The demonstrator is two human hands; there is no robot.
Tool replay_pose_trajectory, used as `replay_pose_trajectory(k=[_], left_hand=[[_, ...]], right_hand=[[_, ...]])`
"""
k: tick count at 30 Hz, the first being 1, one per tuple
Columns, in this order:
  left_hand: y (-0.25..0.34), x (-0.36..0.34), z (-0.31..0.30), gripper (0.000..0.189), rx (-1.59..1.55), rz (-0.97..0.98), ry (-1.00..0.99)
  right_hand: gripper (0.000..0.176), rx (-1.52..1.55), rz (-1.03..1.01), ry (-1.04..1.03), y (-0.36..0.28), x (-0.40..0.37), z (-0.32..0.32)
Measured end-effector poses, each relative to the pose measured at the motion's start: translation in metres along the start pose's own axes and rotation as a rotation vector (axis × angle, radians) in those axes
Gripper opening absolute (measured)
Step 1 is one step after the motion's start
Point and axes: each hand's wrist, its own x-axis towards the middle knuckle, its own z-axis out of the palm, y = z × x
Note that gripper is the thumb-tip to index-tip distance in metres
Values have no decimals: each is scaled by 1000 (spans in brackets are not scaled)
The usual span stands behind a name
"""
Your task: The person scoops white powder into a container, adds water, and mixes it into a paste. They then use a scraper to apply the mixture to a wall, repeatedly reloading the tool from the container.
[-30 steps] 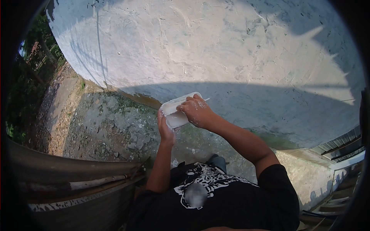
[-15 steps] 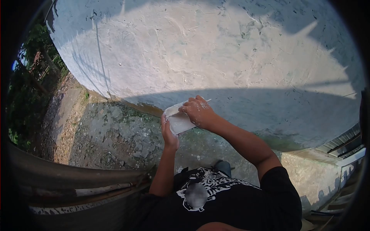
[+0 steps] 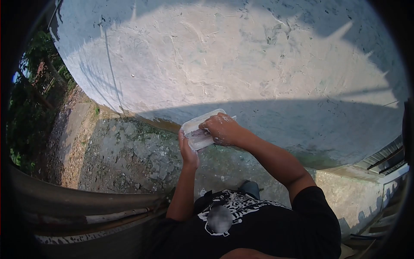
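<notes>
My left hand grips the left end of a flat, putty-smeared white board, with its fingers up along the edge. My right hand is closed on a pale, flat scraper, mostly hidden by the hand; a thin corner of it sticks out to the right of the knuckles. Scraper and board overlap in this view, and a greyish, scraped strip runs across the board beside my right fingertips. White putty spots the back of my right hand. Both hands are in front of the lower edge of the plastered wall.
The wall carries rough white skim coat with darker patches, half in sun and half in shadow. Below it runs a stained concrete floor with rubble at the left. A dark ledge with pipes lies at lower left; a louvred frame is at right.
My right hand has shifted slightly down with the scraper, and more of the upper white surface shows. A greyish strip has appeared across the board. My left hand has barely moved.
</notes>
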Motion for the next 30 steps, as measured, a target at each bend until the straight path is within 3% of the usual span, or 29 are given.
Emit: replay_pose_trajectory(k=[1,3,9,15,18,25,27,30], left_hand=[[3,-2,2,54,7,-42,8],[-1,3,1,55,-10,-15,2],[-3,11,0,53,-16,29,-43],[-5,15,-5,53,-28,34,-25],[-10,16,-8,54,-22,54,-55],[-7,1,15,50,25,-8,23],[-8,6,9,50,17,-4,5],[-7,4,8,50,23,-4,14]], right_hand=[[33,1,1,-1,4,3,5],[31,0,-100,282,10,8,12],[19,-226,-141,204,10,11,16],[28,40,-84,38,13,-9,-19],[28,-32,-148,6,13,-14,-12],[27,-115,-120,334,12,0,4],[27,-244,-121,174,17,1,15],[27,-170,-114,98,19,-3,13]])
